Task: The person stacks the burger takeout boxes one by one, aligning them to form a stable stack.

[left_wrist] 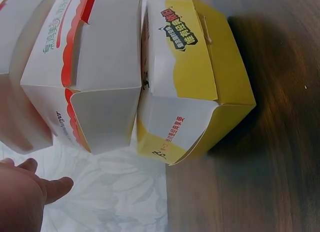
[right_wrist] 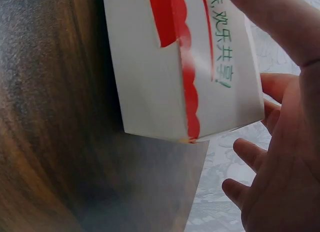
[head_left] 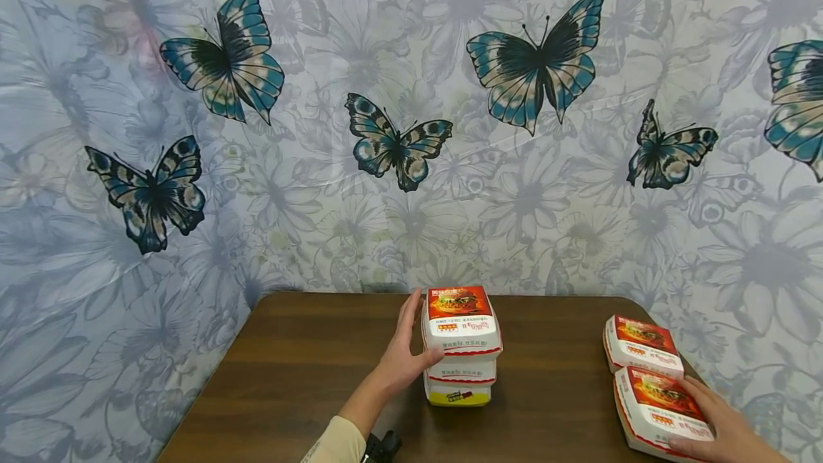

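Note:
Three cardboard burger boxes are stacked in the middle: a red-and-white top box point(head_left: 464, 326), a similar middle box point(head_left: 459, 370), and a bottom box with a yellow base point(head_left: 458, 397). My left hand point(head_left: 401, 363) is at the stack's left side, fingers extended upward and thumb toward the front face. In the left wrist view, its fingertips show beside the boxes. At the right, my right hand point(head_left: 729, 424) holds the near burger box point(head_left: 662, 413), thumb at its front and fingers over the right side. Behind that one lies another burger box point(head_left: 643, 343).
The brown wooden table point(head_left: 308, 363) has rounded far corners and meets a wall covering point(head_left: 398, 234) printed with butterflies and flowers. Both right-hand boxes lie near the table's right edge. A black strap point(head_left: 382, 446) is on the left wrist.

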A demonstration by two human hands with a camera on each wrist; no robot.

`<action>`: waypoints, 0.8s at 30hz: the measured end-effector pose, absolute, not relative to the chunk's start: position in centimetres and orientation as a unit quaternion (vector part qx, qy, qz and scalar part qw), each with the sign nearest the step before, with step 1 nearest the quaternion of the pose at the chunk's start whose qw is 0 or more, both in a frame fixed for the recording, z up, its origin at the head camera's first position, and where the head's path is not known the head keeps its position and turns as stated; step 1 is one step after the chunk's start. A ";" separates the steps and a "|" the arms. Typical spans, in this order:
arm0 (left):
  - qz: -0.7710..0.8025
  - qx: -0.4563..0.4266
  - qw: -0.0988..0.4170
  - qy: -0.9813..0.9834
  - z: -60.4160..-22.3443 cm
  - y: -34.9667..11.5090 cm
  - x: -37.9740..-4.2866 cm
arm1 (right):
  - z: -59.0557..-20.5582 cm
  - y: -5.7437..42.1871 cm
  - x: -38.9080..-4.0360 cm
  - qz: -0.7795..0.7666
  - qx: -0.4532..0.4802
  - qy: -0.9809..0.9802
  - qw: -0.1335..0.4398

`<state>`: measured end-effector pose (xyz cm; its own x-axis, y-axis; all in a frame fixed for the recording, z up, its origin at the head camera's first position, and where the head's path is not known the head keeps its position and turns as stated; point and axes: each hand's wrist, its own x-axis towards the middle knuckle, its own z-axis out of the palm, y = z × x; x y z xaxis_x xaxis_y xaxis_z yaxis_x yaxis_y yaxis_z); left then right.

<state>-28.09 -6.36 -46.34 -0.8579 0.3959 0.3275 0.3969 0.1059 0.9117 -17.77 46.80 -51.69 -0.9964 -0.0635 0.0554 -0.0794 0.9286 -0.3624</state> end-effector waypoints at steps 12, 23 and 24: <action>-0.591 -0.274 0.008 -0.759 -45.4 -6.5 -28.1 | -51.5 47.0 -17.6 0.196 0.002 -0.980 -0.019; -0.586 -0.274 0.007 -0.762 -45.5 -6.5 -28.0 | -51.8 46.4 -17.4 0.217 0.010 -0.976 0.028; -0.587 -0.273 0.007 -0.762 -45.5 -6.5 -28.0 | -51.8 46.3 -17.4 0.217 0.011 -0.975 0.033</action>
<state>-28.02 -6.49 -45.47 -0.8512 0.4077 0.3305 0.4236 0.1620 0.8912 -17.44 46.27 -51.75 -0.9976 -0.0080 0.0684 -0.0363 0.9052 -0.4234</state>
